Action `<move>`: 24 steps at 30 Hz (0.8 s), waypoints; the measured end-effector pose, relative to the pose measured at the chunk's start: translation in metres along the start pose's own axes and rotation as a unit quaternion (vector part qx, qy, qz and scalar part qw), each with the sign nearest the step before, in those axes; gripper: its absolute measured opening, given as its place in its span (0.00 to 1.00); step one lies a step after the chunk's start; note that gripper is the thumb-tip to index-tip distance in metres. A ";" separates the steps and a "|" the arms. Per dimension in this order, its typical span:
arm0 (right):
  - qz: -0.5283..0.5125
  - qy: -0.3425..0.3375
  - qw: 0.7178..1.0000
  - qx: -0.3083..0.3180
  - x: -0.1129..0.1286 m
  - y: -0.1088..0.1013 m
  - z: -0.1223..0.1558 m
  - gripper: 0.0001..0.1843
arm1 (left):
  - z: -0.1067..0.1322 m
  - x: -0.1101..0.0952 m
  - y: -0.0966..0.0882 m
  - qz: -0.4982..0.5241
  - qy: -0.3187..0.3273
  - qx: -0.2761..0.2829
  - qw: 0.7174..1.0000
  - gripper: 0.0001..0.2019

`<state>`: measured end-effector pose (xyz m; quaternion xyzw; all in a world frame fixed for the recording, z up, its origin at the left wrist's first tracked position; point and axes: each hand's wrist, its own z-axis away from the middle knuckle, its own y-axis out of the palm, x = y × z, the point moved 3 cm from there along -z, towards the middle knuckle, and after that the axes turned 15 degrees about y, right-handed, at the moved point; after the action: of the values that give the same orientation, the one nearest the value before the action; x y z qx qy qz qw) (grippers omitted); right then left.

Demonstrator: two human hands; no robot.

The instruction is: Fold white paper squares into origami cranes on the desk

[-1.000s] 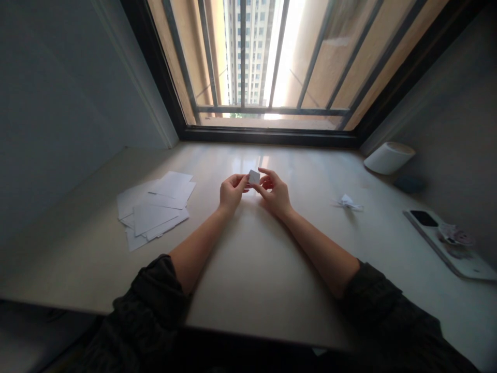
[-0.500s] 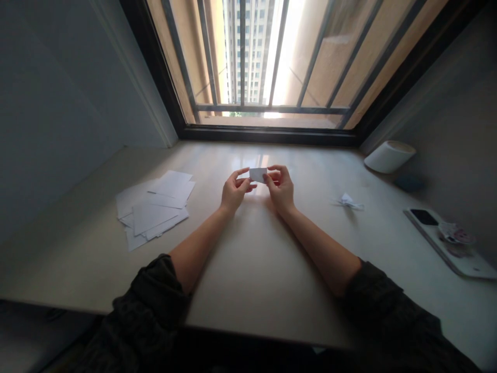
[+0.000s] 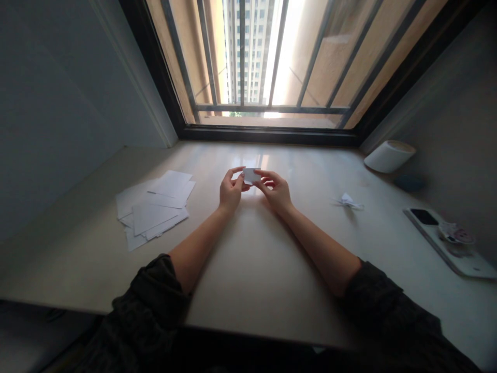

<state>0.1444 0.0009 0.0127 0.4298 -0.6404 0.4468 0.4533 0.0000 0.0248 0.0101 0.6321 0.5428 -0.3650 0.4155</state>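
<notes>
Between my two hands, above the middle of the pale tabletop (image 3: 248, 280), is a small folded piece of white paper (image 3: 250, 175). My left hand (image 3: 231, 189) pinches its left end between thumb and fingers. On its right end, my right hand (image 3: 276, 190) has closed, with fingertips along the upper edge and the thumb below. The inner folds of the paper are too small to make out.
Several white paper sheets (image 3: 157, 212) lie overlapping at the left. To the right is a small folded paper piece (image 3: 347, 201). Farther right are a white cylindrical object (image 3: 389, 156) and a phone (image 3: 446, 246) lying flat. A barred window (image 3: 264, 135) stands behind.
The folded paper has shifted slightly left with both hands. My right hand's fingers have moved inward over the paper's upper right edge, and its thumb has dropped lower.
</notes>
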 end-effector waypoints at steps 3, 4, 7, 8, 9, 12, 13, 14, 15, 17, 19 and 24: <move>0.048 -0.029 0.998 0.001 0.005 0.000 0.004 0.17 | 0.000 0.000 -0.002 -0.017 0.008 -0.015 1.000 0.17; 0.067 -0.040 0.997 -0.003 0.006 0.000 0.005 0.16 | 0.000 0.000 -0.002 -0.017 0.008 -0.019 1.000 0.17; 0.117 -0.073 0.990 -0.021 0.007 0.000 0.007 0.16 | 0.000 0.001 -0.002 -0.007 0.004 -0.024 1.000 0.17; 0.124 -0.079 0.989 -0.026 0.007 0.000 0.007 0.15 | 0.000 0.001 -0.001 -0.004 0.002 -0.022 1.000 0.17; 0.123 -0.080 0.989 -0.031 0.006 0.000 0.007 0.13 | 0.001 0.000 -0.001 -0.002 0.002 -0.019 1.000 0.17; 0.089 -0.059 0.993 -0.042 0.004 -0.001 0.006 0.10 | 0.001 -0.002 0.001 -0.001 0.005 0.002 1.000 0.19; 0.072 -0.045 0.995 -0.043 0.004 -0.001 0.005 0.11 | 0.001 -0.003 0.001 -0.002 0.009 0.008 1.000 0.19; 0.056 -0.029 0.997 -0.043 0.003 -0.001 0.004 0.11 | 0.000 -0.003 0.001 -0.004 0.013 0.014 1.000 0.20; 0.040 -0.013 0.998 -0.039 0.003 -0.001 0.002 0.12 | 0.000 -0.004 0.001 -0.009 0.018 0.019 1.000 0.21; 0.008 0.015 1.000 -0.023 0.002 0.000 0.001 0.13 | 0.000 -0.004 0.002 -0.013 0.024 0.031 0.999 0.23; -0.018 0.033 0.999 -0.003 0.002 0.000 0.000 0.14 | 0.000 -0.003 0.003 0.000 0.027 0.049 0.998 0.26; -0.044 0.060 0.997 0.015 0.003 0.000 0.000 0.16 | 0.000 -0.002 0.004 0.026 0.034 0.069 0.997 0.27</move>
<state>0.1442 0.0005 0.0160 0.4368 -0.5860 0.4607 0.5035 0.0037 0.0239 0.0130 0.6852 0.5138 -0.3687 0.3613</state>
